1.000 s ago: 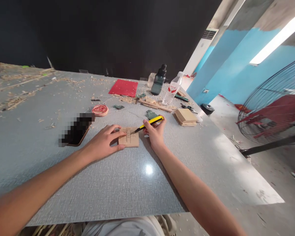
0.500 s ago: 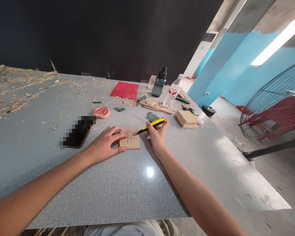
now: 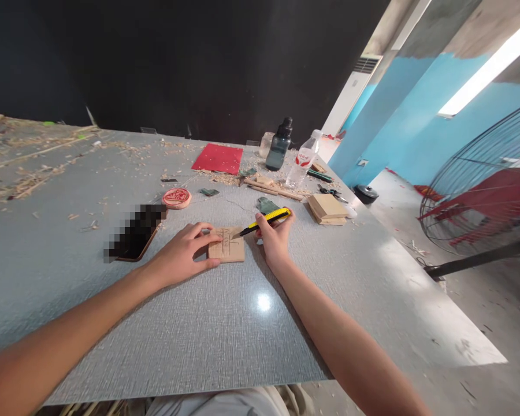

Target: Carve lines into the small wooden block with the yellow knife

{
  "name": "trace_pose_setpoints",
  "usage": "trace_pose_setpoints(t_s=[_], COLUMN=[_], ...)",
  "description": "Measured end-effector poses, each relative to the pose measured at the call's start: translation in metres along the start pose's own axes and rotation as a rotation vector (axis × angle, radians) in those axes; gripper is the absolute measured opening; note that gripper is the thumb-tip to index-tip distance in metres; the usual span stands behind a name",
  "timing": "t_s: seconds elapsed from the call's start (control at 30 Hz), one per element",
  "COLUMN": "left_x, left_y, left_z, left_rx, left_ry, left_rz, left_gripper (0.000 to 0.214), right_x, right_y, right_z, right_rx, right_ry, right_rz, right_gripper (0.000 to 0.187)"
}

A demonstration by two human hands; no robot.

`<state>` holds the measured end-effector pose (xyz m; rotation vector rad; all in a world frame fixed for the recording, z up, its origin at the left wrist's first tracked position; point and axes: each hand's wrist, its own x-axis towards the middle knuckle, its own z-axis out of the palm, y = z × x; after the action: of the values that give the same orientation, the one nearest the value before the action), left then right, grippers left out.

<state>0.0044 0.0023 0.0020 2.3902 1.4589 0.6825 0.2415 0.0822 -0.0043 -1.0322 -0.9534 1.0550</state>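
A small square wooden block (image 3: 236, 252) lies flat on the grey table, its top marked with carved lines. My left hand (image 3: 191, 249) steadies it from the left, fingers on the upper part and thumb against the lower left edge. In my right hand (image 3: 276, 236) is a yellow and black utility knife (image 3: 270, 218), pinched between thumb and fingers. The knife slants down to the left, with its blade tip at the carved lines; whether the tip presses into the wood I cannot tell.
A phone (image 3: 141, 234) and a round red carved stamp (image 3: 177, 198) lie to the left. Stacked wooden blocks (image 3: 327, 209) sit at right, with pliers (image 3: 333, 192) behind. Further back are a red sheet (image 3: 218, 159), a dark bottle (image 3: 279, 147), a clear plastic bottle (image 3: 304, 160) and wood shavings.
The whole view has shifted very slightly. Both hands, the knife and the block keep nearly the same places relative to each other.
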Motion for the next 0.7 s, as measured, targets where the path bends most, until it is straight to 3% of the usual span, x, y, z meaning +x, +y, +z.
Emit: trace_pose_setpoints(t_s=[0.23,0.5,0.7], left_x=[-0.0012,0.0005,-0.0011], left_y=[-0.0042,-0.0028,-0.0013], left_z=[0.0014,0.0016,-0.0001], left_rx=[0.007,-0.006,-0.006], left_ry=[-0.02,-0.004,-0.007], left_rz=[-0.014,-0.013,-0.027], left_gripper=[0.044,0.044,0.043], right_x=[0.0001,0.0004,-0.0003], right_y=[0.0027,0.0034,0.0016], right_z=[-0.0004,-0.0003,0.0007], right_rx=[-0.011,-0.001,0.04], right_ry=[-0.092,0.093,-0.08], right_rz=[0.044,-0.007,0.006], right_gripper=[0.067,0.064,0.068])
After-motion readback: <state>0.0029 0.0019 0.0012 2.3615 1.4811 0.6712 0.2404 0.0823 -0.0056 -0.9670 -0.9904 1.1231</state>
